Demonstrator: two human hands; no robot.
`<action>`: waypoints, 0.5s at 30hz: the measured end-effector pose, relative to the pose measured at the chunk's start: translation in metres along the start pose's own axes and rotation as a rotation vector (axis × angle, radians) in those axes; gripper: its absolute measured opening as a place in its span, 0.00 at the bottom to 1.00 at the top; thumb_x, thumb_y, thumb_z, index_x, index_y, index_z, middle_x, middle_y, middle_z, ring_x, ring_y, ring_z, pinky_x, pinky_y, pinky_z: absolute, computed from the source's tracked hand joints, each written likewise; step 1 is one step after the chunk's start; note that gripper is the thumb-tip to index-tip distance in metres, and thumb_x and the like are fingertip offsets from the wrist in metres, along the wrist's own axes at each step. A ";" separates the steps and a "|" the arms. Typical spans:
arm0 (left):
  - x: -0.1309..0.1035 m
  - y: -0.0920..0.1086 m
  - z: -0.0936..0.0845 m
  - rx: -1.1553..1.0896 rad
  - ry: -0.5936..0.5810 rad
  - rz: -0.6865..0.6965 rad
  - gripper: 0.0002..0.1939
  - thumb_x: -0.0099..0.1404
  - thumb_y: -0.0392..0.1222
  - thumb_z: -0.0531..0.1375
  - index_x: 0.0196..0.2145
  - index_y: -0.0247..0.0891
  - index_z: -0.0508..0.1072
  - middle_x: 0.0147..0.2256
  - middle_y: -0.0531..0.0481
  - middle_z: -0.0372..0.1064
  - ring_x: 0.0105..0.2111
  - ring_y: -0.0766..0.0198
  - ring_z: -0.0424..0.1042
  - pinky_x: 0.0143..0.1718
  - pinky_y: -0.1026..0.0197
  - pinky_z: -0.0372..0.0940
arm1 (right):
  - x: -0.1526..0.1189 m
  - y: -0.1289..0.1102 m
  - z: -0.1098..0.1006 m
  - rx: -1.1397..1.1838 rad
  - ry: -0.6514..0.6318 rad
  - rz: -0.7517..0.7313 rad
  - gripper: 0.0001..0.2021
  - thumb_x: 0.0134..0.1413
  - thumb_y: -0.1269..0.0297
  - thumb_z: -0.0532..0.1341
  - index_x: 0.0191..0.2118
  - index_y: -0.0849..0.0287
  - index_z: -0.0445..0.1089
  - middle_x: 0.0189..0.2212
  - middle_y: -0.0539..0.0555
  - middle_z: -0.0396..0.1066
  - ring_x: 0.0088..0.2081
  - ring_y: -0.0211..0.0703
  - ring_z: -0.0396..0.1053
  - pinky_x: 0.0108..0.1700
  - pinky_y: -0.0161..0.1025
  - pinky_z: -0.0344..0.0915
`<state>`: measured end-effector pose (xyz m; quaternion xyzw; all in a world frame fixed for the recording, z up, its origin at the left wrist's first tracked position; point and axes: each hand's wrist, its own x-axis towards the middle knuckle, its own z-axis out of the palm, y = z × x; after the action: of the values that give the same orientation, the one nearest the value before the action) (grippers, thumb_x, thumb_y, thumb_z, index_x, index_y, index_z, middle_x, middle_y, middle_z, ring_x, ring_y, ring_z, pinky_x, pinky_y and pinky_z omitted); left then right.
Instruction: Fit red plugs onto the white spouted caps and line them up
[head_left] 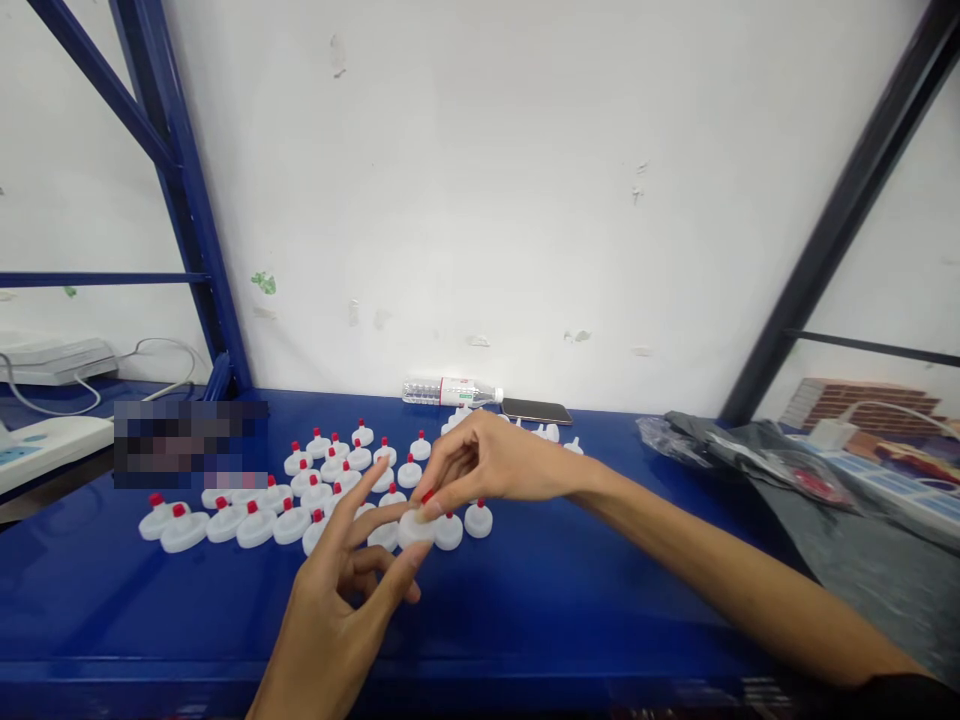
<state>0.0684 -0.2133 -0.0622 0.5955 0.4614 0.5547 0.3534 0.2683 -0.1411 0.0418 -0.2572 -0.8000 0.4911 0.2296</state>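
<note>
Between the thumb and fingers of my left hand (pixel 341 590) is a round white nozzle cap (pixel 414 530), held by its rim just above the table. My right hand (pixel 480 465) comes over from the right, and its thumb and fingertips pinch the small red tip (pixel 427 497) on top of that cap. Several similar white nozzle caps with red tips (pixel 256 527) stand around and to the left of my hands. Behind my right hand, white nozzle pieces without red tips (pixel 551 433) are partly hidden.
Against the wall lie a clear water bottle (pixel 442 391) on its side and a dark phone (pixel 536 411). Grey plastic bags (pixel 720 450) and a white power strip (pixel 900 485) are at the right. Another white power strip (pixel 56 450) sits left. Blue posts (pixel 187 200) frame the blue table (pixel 600 600).
</note>
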 end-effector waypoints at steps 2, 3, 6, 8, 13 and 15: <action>-0.002 0.007 0.003 -0.049 0.023 -0.013 0.40 0.67 0.57 0.63 0.70 0.50 0.52 0.53 0.45 0.73 0.26 0.66 0.76 0.33 0.59 0.74 | -0.002 -0.005 -0.012 -0.083 0.067 -0.001 0.14 0.47 0.56 0.75 0.38 0.59 0.82 0.31 0.54 0.81 0.34 0.42 0.78 0.35 0.35 0.71; -0.003 0.010 0.004 -0.058 0.027 -0.018 0.38 0.68 0.57 0.61 0.70 0.51 0.52 0.54 0.45 0.72 0.27 0.66 0.77 0.34 0.59 0.74 | -0.003 -0.007 -0.021 -0.149 0.116 0.004 0.13 0.48 0.57 0.74 0.38 0.59 0.82 0.32 0.55 0.81 0.35 0.43 0.78 0.36 0.36 0.71; -0.006 0.016 0.007 -0.047 0.007 -0.023 0.33 0.70 0.57 0.59 0.68 0.50 0.54 0.55 0.45 0.71 0.27 0.67 0.75 0.25 0.65 0.67 | -0.005 -0.002 -0.049 -0.405 0.301 0.062 0.09 0.49 0.61 0.74 0.35 0.59 0.82 0.33 0.55 0.82 0.35 0.44 0.78 0.36 0.36 0.70; -0.006 0.017 0.007 -0.051 -0.007 -0.030 0.31 0.70 0.57 0.58 0.66 0.50 0.56 0.54 0.45 0.70 0.27 0.68 0.74 0.18 0.67 0.59 | -0.005 0.011 -0.064 -0.538 0.370 0.141 0.07 0.47 0.63 0.74 0.32 0.60 0.82 0.31 0.55 0.82 0.34 0.44 0.78 0.34 0.36 0.68; -0.005 0.016 0.006 -0.056 -0.018 -0.023 0.28 0.71 0.57 0.57 0.63 0.49 0.57 0.54 0.44 0.69 0.26 0.68 0.73 0.15 0.67 0.53 | 0.004 0.054 -0.070 -0.592 0.161 0.339 0.09 0.43 0.60 0.75 0.30 0.59 0.81 0.29 0.53 0.81 0.34 0.45 0.77 0.32 0.34 0.66; -0.005 0.016 0.006 -0.051 -0.025 -0.022 0.28 0.71 0.56 0.57 0.63 0.49 0.57 0.54 0.44 0.68 0.25 0.68 0.72 0.15 0.67 0.53 | 0.007 0.063 -0.069 -0.596 0.121 0.350 0.11 0.42 0.59 0.76 0.32 0.59 0.82 0.30 0.53 0.81 0.34 0.45 0.77 0.33 0.35 0.65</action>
<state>0.0768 -0.2223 -0.0500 0.5882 0.4491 0.5547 0.3802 0.3176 -0.0664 0.0137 -0.4747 -0.8370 0.2515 0.1039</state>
